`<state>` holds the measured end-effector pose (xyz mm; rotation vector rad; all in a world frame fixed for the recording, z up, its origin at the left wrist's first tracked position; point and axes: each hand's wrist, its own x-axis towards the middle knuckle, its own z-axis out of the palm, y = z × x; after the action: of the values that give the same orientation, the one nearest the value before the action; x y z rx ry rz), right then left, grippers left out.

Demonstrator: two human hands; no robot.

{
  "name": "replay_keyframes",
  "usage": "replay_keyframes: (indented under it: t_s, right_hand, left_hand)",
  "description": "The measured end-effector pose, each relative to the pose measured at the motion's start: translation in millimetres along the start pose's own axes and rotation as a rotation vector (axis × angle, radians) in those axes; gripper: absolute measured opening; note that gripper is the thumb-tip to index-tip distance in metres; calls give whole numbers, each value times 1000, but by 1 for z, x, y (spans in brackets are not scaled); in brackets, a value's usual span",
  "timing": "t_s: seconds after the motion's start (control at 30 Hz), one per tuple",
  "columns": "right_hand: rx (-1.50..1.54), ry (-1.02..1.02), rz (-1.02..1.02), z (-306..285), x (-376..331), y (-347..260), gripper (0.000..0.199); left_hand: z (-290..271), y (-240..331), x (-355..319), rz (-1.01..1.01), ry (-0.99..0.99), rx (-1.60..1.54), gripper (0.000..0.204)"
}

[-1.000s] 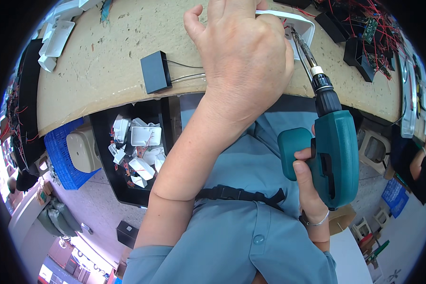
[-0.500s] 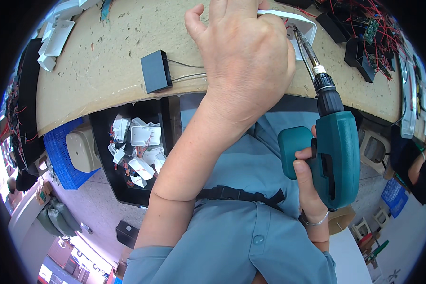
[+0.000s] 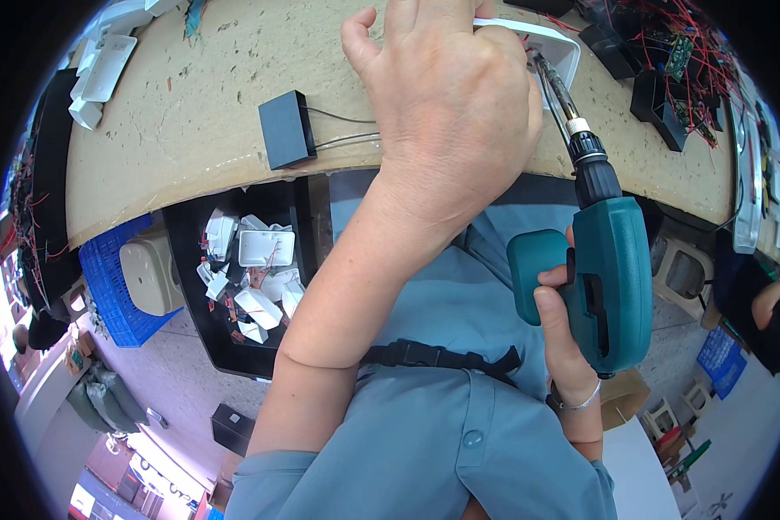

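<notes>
Bright, even light from above; colours clean, no harsh glare. Soft shadow under the left hand on the pale worktop. Space below the worktop edge darker. Strong fisheye: worktop edge bows, black vignette rings the frame. Centre sharp; rim detail smeared and compressed. Lower left corner washed out.

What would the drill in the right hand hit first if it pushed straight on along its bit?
Most likely the white casing on the bench. The right hand holds the drill with its bit aimed up at that casing, beside the left hand. The tip is hidden, so contact is unclear.
</notes>
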<state>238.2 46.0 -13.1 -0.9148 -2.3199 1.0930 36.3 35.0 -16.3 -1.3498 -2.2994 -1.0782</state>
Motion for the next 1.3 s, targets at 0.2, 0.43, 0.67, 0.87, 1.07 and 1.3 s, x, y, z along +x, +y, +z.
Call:
replay_keyframes:
  t_s: [0.2, 0.43, 0.67, 0.87, 1.07, 1.3]
  right_hand:
    - [118, 44, 69, 3, -8, 4, 40]
    - [184, 24, 111, 1, -9, -1, 39]
    - [100, -224, 48, -17, -18, 11, 55]
    - [85, -231, 43, -22, -23, 9, 53]
    - [88, -179, 55, -24, -26, 5, 49]
    - [183, -61, 36, -23, -26, 5, 49]
  left_hand:
    - [1, 2, 0, -2, -1, -9, 9]
    - [1, 2, 0, 2, 12, -3, 9]
    - [0, 2, 0, -12, 0, -19, 9]
    - [0, 2, 0, -3, -8, -7, 9]
    - [-5, 2, -1, 13, -25, -9, 8]
    - [28, -35, 6, 422, 344, 84, 8]
